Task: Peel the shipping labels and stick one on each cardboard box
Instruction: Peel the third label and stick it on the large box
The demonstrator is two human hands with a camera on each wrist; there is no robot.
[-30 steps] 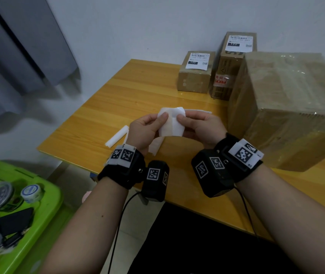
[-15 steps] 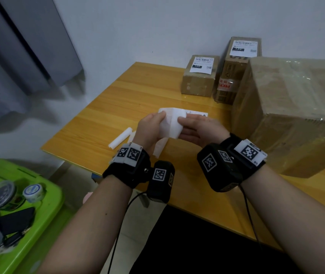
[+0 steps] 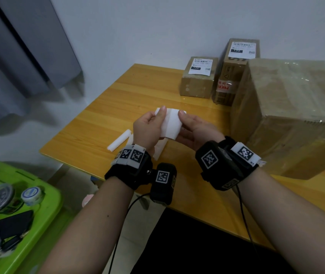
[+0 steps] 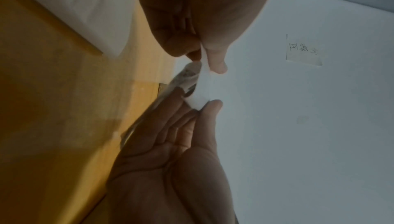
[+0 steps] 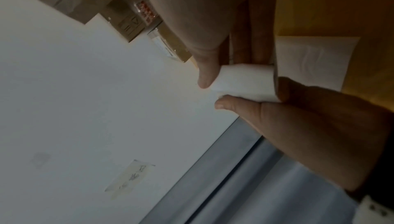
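White paper fills the space between my two hands: a shipping label sheet point(image 3: 170, 125), held up just above the wooden desk point(image 3: 98, 123), blank backing side toward me. My left hand point(image 3: 147, 129) pinches its left edge, thumb on the near face and fingers curled behind. My right hand point(image 3: 194, 129) pinches the right edge the same way, thumb pressed near the top corner. In the left wrist view the sheet seems to be splitting into two layers between the thumbs, so I judge the peel has only just begun at that top edge.

At the far right of the desk stand two small cardboard boxes, the small box point(image 3: 197, 80) and the taller box point(image 3: 234, 70) just beside it, each already wearing a printed label on top. A large cardboard box point(image 3: 288, 115) sits to the right of my hands, and I see no label on the faces that show. A white paper roll point(image 3: 119, 142) lies on the desk to the left, near my left wrist.

To peel well, I should keep the backing taut with one hand and draw the label away slowly at a low angle, touching only its edge so the adhesive stays clean and the paper does not curl or tear
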